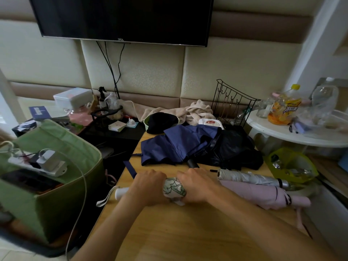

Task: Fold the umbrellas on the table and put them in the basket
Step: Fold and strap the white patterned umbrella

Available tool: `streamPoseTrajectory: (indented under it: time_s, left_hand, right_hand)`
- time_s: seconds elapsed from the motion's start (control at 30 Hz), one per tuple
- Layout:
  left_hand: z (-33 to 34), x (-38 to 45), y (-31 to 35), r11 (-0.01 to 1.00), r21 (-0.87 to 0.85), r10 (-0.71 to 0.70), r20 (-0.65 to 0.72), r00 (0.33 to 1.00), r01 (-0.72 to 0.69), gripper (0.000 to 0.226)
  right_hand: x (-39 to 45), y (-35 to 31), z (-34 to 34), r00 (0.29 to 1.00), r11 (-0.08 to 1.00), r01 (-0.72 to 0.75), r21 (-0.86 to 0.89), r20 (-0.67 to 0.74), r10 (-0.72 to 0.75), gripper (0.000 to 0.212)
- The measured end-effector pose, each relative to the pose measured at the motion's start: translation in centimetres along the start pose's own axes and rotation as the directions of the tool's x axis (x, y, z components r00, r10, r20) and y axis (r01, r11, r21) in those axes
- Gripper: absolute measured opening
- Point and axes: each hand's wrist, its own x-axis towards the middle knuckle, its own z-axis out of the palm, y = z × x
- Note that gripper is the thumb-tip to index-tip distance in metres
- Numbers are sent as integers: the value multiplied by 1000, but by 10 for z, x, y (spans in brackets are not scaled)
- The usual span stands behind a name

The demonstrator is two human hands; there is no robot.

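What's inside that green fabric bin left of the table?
The green bin holds a white power strip with white plugs and cables, resting on something dark. No umbrella shows in it. What lies deeper is hidden by its walls and that clutter.

Dim indoor scene lit softly from the right, where the bottles (301, 106) blur, with wide-angle bending at the edges and weak shadows.

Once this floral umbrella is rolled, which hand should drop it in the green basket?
Probably the left hand: it grips the floral umbrella at its handle end, nearest the green basket at the table's left.
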Motion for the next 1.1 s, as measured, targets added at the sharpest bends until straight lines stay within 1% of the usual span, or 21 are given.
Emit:
streamPoseTrajectory:
  time_s: [0.1,0.17,0.27,0.37,0.4,0.43,0.47,0.53,0.57,0.63,0.7,0.73,0.77,0.8,0.83,0.87,0.9,0.93,1.0,1.07,1.1]
  left_hand:
    - [0,4,0,999,36,2,-22,1000,-1,63]
    - [1,5,3,998,61,-1,-53,999,4,56]
    - [0,4,7,997,74,3,-109,994,5,53]
    - [2,1,9,994,99,54,-177,983,-37,55]
    - [2,0,10,995,90,54,-190,980,-37,58]
    - [3,-1,10,998,64,28,-190,981,-16,61]
    - [2,-2,10,1000,13,-25,-180,983,28,62]
    - [2,-3,9,981,-117,-170,-123,978,156,59]
    - [1,-4,9,957,-195,-236,-80,969,217,56]
    - [2,-6,8,854,-430,-319,11,948,292,44]
    - [1,-7,10,643,-692,-353,113,929,329,30]
    - [-2,-7,10,510,-786,-362,171,916,348,27]
    - [-5,-7,11,376,-850,-367,230,901,370,28]
    - [-9,-8,11,253,-885,-360,289,887,391,31]
    - [-13,-10,11,147,-901,-335,342,878,407,34]
    - [-17,-11,11,56,-907,-284,387,877,418,34]
    - [-20,-13,11,-16,-905,-214,419,882,426,30]
    - [-24,-14,11,-60,-898,-139,440,887,436,23]
    - [-28,-18,11,-92,-886,-24,458,889,454,15]
    - [-30,-19,10,-94,-883,6,462,887,461,14]
    - [-31,-19,9,-88,-884,1,461,888,459,14]
  right_hand:
    - [0,0,3,998,1000,-7,0,-58,7,61]
    - [1,2,4,998,1000,-11,19,-61,12,61]
    - [2,11,-1,1000,997,-4,74,31,2,62]
    - [-2,19,-7,986,976,-20,218,164,-16,54]
    - [-2,21,-7,984,968,-27,251,175,-18,53]
    - [-3,23,-4,989,969,-20,244,146,-16,54]
    - [-2,25,0,998,981,-4,196,67,-9,56]
    - [1,32,8,984,997,14,73,-181,0,62]
    - [3,34,11,958,997,26,77,-287,-3,67]
    - [4,34,15,917,974,56,218,-396,36,86]
    - [5,31,18,899,876,75,477,-413,148,108]
    - [8,29,21,897,788,70,611,-384,218,111]
    - [10,27,23,903,675,45,736,-320,288,106]
    - [11,24,23,914,542,16,840,-233,333,94]
    - [12,22,23,930,398,-10,917,-137,340,75]
    - [13,19,23,950,261,-34,965,-50,309,54]
    - [13,15,23,964,152,-58,987,15,266,37]
    - [13,11,22,973,73,-83,994,65,223,27]
    - [10,2,20,982,-70,-132,989,140,128,28]
    - [8,-3,18,984,-179,-156,972,167,54,29]
    - [8,-3,18,985,-192,-155,969,165,40,29]
